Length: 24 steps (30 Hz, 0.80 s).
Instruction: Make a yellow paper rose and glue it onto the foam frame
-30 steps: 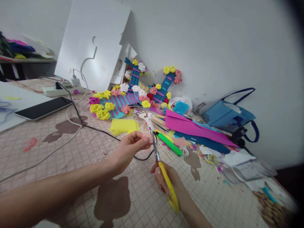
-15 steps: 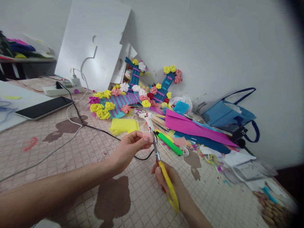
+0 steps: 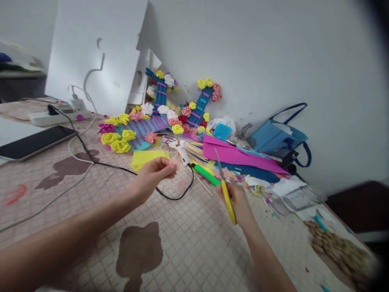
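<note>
My left hand (image 3: 154, 174) pinches a small pale pink piece of paper (image 3: 174, 162) between thumb and fingertips. To the right, my right hand (image 3: 237, 198) is wrapped round the yellow handle of a pair of scissors (image 3: 225, 188). The blades point up and away, apart from the paper, and look closed. Another pale pink scrap (image 3: 181, 185) shows just below my left fingertips. Behind that hand lie a white glue gun (image 3: 181, 151) with a black cord and a stack of yellow paper (image 3: 147, 159).
Decorated panels with paper flowers (image 3: 148, 129) lean at the back. A green cutter-like tool (image 3: 207, 175), magenta sheets (image 3: 237, 156) and sticks lie beyond my right hand. A blue bag (image 3: 278, 136), phone (image 3: 36, 142), power strip (image 3: 57, 116) and nuts (image 3: 334, 251) surround the work area.
My right hand has moved the scissors right and away from the pink paper. The left hand still holds its piece, and a pink scrap now shows below it. The view has shifted right.
</note>
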Tool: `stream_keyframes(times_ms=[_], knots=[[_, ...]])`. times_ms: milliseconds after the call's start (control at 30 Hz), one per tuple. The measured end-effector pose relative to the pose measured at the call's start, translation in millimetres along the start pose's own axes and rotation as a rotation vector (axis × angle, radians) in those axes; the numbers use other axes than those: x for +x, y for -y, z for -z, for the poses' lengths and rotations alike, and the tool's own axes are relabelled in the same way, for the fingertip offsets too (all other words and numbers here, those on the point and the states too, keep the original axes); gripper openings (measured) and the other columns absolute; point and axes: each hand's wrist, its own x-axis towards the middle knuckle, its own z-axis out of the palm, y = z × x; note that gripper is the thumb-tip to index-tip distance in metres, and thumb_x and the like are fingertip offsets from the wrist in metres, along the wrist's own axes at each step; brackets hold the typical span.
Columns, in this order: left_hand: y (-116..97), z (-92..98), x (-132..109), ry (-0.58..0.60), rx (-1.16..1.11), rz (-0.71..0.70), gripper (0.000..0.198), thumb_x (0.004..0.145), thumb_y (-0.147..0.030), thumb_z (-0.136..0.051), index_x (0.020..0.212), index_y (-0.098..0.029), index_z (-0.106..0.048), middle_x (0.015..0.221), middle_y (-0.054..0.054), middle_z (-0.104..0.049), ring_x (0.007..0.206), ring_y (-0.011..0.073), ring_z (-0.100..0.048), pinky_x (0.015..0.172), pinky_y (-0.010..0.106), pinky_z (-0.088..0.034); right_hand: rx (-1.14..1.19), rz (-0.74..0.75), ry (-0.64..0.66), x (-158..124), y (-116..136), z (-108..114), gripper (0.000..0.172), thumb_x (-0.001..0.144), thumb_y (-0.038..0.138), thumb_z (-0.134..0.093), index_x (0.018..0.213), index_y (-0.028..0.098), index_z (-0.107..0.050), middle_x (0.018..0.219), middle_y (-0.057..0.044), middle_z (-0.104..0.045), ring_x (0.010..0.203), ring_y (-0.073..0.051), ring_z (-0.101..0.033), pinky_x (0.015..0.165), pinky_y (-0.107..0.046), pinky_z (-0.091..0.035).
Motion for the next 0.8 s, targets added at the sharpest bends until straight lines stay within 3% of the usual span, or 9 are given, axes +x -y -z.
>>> stream_keyframes(times_ms=[33,100,167,233,400,533,600,700,800], knots=[[-1.3,4.2,4.9,-0.002,0.042,0.007,0.025,0.072,-0.032,-0.074,0.077,-0.015,-0.057,0.073,-0.001,-0.065,0.064,0.0077,-0.058,0.066,0.021,-0.047,-0.109,-0.050,-0.088,6.2,-9.1,12.8,0.039,0.071,0.056,-0.059,0.081,0.018,-0.062,0.063,-0.006,-0.058,0.062,-0.023,-0.055,0.055,-0.030,-0.037],[-5.3,11.3,13.2,0.006,0.116,0.037,0.028,0.069,-0.035,-0.075,0.074,-0.015,-0.057,0.075,0.001,-0.065,0.064,0.0088,-0.058,0.066,0.022,-0.047,-0.617,-0.203,-0.172,14.4,-28.6,36.0,0.048,0.075,0.060,-0.052,0.093,0.017,-0.064,0.072,-0.012,-0.064,0.069,-0.028,-0.060,0.059,-0.034,-0.039],[-10.0,16.7,18.7,0.028,0.239,0.033,0.028,0.068,-0.038,-0.074,0.074,-0.015,-0.058,0.072,0.001,-0.065,0.061,0.0091,-0.058,0.063,0.022,-0.047,-0.865,-0.242,-0.131,17.9,-48.5,53.0,0.051,0.081,0.057,-0.045,0.107,0.017,-0.062,0.083,-0.016,-0.067,0.075,-0.030,-0.063,0.061,-0.035,-0.040],[-12.9,20.4,21.3,0.107,0.397,0.020,0.026,0.071,-0.039,-0.070,0.073,-0.015,-0.059,0.070,0.002,-0.065,0.059,0.0095,-0.057,0.060,0.021,-0.046,-0.961,-0.213,-0.078,18.8,-66.0,63.0,0.050,0.081,0.053,-0.047,0.109,0.015,-0.062,0.088,-0.017,-0.068,0.079,-0.030,-0.064,0.062,-0.034,-0.041],[-4.0,16.4,21.4,0.247,0.600,0.060,0.016,0.070,-0.031,-0.066,0.073,-0.015,-0.064,0.064,0.003,-0.067,0.054,0.0112,-0.057,0.049,0.020,-0.041,-0.947,-0.186,-0.043,20.6,-83.9,71.3,0.041,0.078,0.049,-0.054,0.098,0.016,-0.067,0.087,-0.014,-0.068,0.084,-0.028,-0.064,0.067,-0.033,-0.043],[11.0,3.1,21.5,0.302,0.755,0.039,0.011,0.071,-0.027,-0.063,0.069,-0.016,-0.064,0.060,0.002,-0.066,0.049,0.0113,-0.055,0.048,0.020,-0.039,-0.859,-0.041,-0.309,23.3,-74.0,67.8,0.042,0.082,0.048,-0.049,0.099,0.013,-0.064,0.094,-0.015,-0.064,0.086,-0.026,-0.061,0.073,-0.035,-0.044],[14.8,-2.7,21.2,0.301,0.852,0.009,0.010,0.070,-0.024,-0.061,0.066,-0.016,-0.064,0.057,0.001,-0.064,0.049,0.0119,-0.054,0.048,0.020,-0.038,-0.754,0.096,-0.404,23.1,-64.9,61.8,0.038,0.083,0.046,-0.049,0.097,0.014,-0.063,0.093,-0.013,-0.063,0.083,-0.024,-0.060,0.076,-0.035,-0.045],[13.0,-7.5,18.5,0.255,1.018,-0.057,0.007,0.070,-0.021,-0.062,0.074,-0.017,-0.066,0.064,0.002,-0.065,0.058,0.0152,-0.057,0.053,0.022,-0.037,-0.620,0.225,-0.375,19.6,-48.2,49.0,0.033,0.084,0.044,-0.049,0.095,0.016,-0.063,0.091,-0.010,-0.061,0.081,-0.022,-0.059,0.078,-0.036,-0.045],[6.3,-6.8,14.6,0.179,1.175,-0.131,0.019,0.074,-0.018,-0.058,0.091,-0.018,-0.066,0.085,0.006,-0.067,0.070,0.0182,-0.059,0.060,0.025,-0.037,-0.505,0.279,-0.334,12.7,-29.1,33.0,0.027,0.085,0.039,-0.049,0.094,0.017,-0.062,0.090,-0.008,-0.061,0.079,-0.021,-0.058,0.077,-0.036,-0.046]])
